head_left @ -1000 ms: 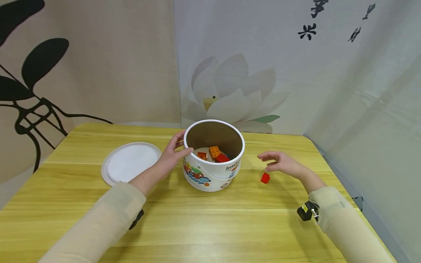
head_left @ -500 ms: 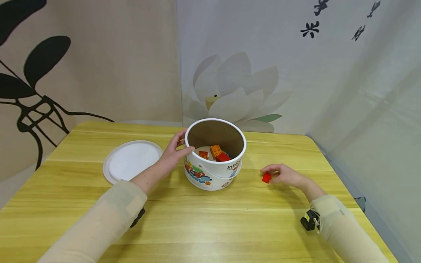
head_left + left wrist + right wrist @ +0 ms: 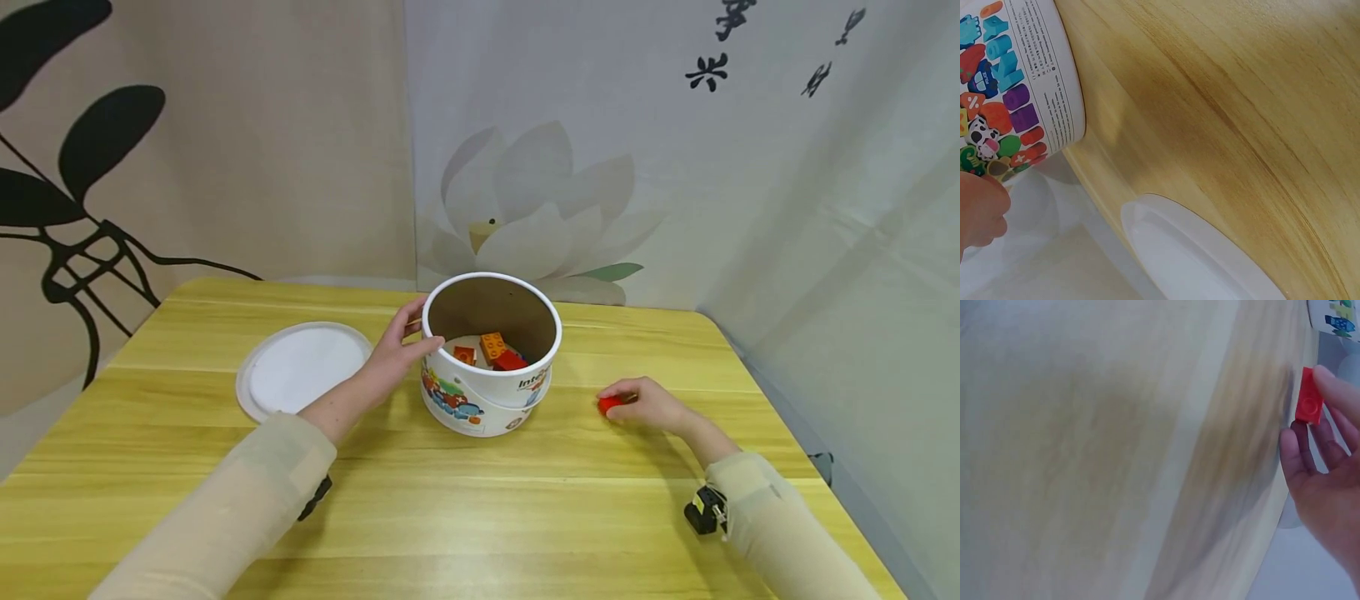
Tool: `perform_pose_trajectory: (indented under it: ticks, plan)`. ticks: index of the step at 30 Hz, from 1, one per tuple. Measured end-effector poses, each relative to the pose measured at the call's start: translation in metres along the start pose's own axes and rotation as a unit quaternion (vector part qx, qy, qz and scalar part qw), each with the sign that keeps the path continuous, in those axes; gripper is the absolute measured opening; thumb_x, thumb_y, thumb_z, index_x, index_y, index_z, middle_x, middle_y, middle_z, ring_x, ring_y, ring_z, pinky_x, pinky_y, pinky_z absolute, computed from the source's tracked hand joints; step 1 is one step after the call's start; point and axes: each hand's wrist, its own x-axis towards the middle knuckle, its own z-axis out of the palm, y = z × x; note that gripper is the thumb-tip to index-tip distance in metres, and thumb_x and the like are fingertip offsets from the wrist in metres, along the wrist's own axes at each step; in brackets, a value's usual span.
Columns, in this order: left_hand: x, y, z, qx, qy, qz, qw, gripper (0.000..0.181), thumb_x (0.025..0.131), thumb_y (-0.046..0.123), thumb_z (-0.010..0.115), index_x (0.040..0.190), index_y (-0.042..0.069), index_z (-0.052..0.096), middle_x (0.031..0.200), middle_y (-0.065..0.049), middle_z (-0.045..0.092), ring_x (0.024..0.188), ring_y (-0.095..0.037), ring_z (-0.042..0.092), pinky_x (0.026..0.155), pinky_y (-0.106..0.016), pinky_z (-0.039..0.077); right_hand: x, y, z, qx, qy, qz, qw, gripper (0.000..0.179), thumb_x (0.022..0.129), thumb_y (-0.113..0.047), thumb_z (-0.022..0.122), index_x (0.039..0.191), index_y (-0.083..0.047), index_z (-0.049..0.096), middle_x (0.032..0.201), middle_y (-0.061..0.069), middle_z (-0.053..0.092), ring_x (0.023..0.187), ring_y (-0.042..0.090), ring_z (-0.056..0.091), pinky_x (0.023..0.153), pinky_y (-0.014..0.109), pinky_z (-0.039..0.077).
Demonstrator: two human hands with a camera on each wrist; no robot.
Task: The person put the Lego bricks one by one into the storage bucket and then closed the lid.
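Observation:
A white bucket (image 3: 483, 417) with colourful printed toy pictures stands on the table, its top uncovered. Inside it lie an orange building block (image 3: 492, 345), a red block (image 3: 510, 360) and a smaller orange one (image 3: 464, 355). My left hand (image 3: 390, 354) grips the bucket's left rim, thumb over the front of the edge and fingers round the outside. To the right of the bucket, my right hand (image 3: 648, 406) pinches a small red building block (image 3: 1309, 399) between thumb and fingers, close over the tabletop.
A round white lid (image 3: 303, 371) lies on the wooden table (image 3: 480, 517) left of the bucket, partly behind my left forearm. A printed curtain (image 3: 555, 167) hangs behind the table, and another stretch runs along its right side.
My right hand has come down to the small red block on the table and now pinches it. The left hand keeps its grip on the bucket rim.

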Motion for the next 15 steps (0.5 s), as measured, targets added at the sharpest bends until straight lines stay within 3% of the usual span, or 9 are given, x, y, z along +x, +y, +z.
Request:
perform_pose_trajectory:
  ticks: [15]
  plan:
    - [-0.001,0.000,0.001,0.005,0.004,-0.002,1.0000,0.067,0.091,0.017,0.055,0.148,0.016,0.020,0.149,-0.015,0.025,0.137,-0.033,0.024,0.109,-0.054,0.029,-0.003,-0.024,-0.017,0.018,0.044,0.005,0.9989,0.039,0.086,-0.014,0.065,0.119,0.006,0.059,0.109,0.022,0.065,0.087,0.012,0.060,0.073,0.023,0.051]
